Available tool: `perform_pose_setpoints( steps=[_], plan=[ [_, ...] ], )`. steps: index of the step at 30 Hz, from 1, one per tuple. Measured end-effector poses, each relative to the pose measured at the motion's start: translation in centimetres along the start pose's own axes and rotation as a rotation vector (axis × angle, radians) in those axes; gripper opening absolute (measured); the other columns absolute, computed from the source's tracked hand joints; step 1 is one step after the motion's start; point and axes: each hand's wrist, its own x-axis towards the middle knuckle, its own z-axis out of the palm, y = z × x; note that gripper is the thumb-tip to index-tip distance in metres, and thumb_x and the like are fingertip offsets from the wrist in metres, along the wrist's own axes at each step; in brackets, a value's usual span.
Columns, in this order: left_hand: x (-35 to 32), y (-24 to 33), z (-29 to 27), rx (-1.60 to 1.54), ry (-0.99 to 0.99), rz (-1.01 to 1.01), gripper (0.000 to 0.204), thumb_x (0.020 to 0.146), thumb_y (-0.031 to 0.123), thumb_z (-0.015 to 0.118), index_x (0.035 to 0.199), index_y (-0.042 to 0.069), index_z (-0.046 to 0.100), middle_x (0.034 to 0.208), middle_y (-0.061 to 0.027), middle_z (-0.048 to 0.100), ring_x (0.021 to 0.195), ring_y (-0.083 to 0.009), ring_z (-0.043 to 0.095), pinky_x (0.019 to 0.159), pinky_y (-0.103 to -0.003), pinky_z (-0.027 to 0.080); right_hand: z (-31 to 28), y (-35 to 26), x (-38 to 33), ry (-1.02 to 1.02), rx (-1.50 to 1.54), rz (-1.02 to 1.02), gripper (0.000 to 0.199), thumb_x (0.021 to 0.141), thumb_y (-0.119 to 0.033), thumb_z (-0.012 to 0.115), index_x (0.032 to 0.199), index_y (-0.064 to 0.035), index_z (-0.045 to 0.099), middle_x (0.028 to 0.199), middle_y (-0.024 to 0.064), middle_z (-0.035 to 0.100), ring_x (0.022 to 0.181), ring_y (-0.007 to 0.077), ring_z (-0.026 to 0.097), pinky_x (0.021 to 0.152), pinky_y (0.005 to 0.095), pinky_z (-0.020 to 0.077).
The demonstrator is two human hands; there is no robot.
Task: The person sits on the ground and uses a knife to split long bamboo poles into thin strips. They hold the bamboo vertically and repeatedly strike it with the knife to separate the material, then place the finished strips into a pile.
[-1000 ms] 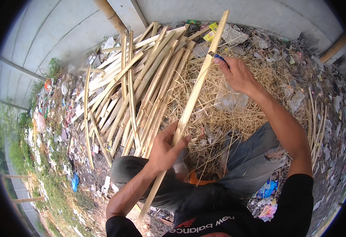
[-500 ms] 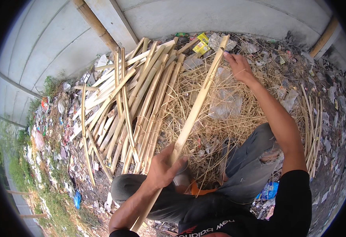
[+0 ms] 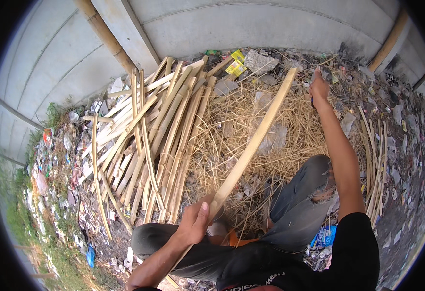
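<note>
A long, flat bamboo strip (image 3: 256,140) slants from my lap up toward the far right. My left hand (image 3: 194,224) is closed around its lower part above my left knee, thumb raised along the strip. Past the strip's far end and to its right, my right hand (image 3: 319,88) is closed, apart from the strip. A small dark-blue bit shows below its fingers, but the thing it grips is too hidden to name. Thin bamboo shavings (image 3: 222,150) lie heaped on the ground beneath the strip.
At left lies a pile of split bamboo strips (image 3: 173,131). Several thinner strips (image 3: 376,165) lie at right. A concrete panel wall (image 3: 261,24) with bamboo poles (image 3: 106,36) stands behind. Litter covers the ground, including a yellow packet (image 3: 236,64), a stone block (image 3: 261,62) and a blue wrapper (image 3: 324,236).
My right hand has come off the strip's far end and moved up and to the right. The strip's far end has swung slightly right; my left hand still grips the lower part.
</note>
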Motion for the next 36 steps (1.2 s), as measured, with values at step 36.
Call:
perform_pose_setpoints(
  steps=[36],
  plan=[
    [0.5,2.8,-0.1,0.049,0.124,0.107,0.059,0.107,0.028,0.057,0.150,-0.010,0.042,0.068,0.0000,0.055,0.056,-0.0063,0.050,0.052,-0.024,0.041,-0.4,-8.9,-13.8,-0.791,-0.078,-0.480,0.048,0.106,-0.051,0.050,0.082,-0.0094,0.052,0.062,-0.0047,0.041,0.051,0.0069,0.036,0.046,0.0298,0.0283]
  ],
)
